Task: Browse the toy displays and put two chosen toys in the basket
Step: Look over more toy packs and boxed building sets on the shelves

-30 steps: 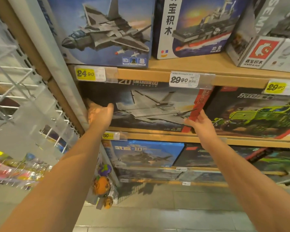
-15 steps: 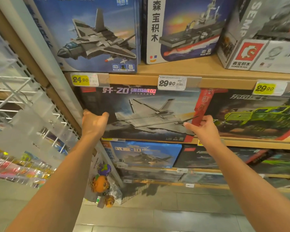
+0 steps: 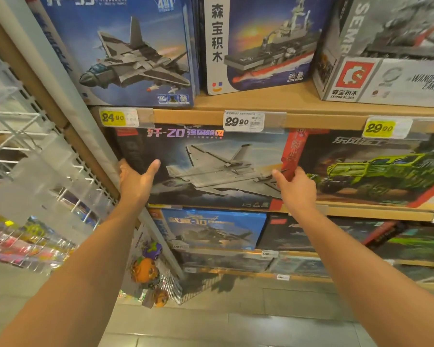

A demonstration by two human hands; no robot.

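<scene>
**Both hands on the J-20 jet box; box partly drawn off the shelf**

Head view, only view supplied.

Grip: The left hand point(image 3: 135, 181) clasps the left edge of the dark jet-fighter block set box point(image 3: 211, 169), thumb across the front face, fingers hidden behind the edge. The right hand point(image 3: 296, 189) holds the box's right edge at its red strip, thumb on the front; its fingers are likewise out of sight. Both hands are closed on the box, one at each side.

Location: The box stands between the two grips on the middle wooden shelf point(image 3: 361, 211), directly above them the white 29.90 price tag point(image 3: 243, 121). Just beyond the right-hand grip sits the green truck set box point(image 3: 376, 171). No basket is in view.

Change: A second ago the box sat deep under the upper shelf, its title in shadow, hands barely at the edges. Now the title line reads clearly and the lower edge overlaps the shelf lip, so the box appears tilted or drawn outward.

Assessment: This looks like the first chosen toy being pulled free; placing it in the basket is not yet done.
</scene>
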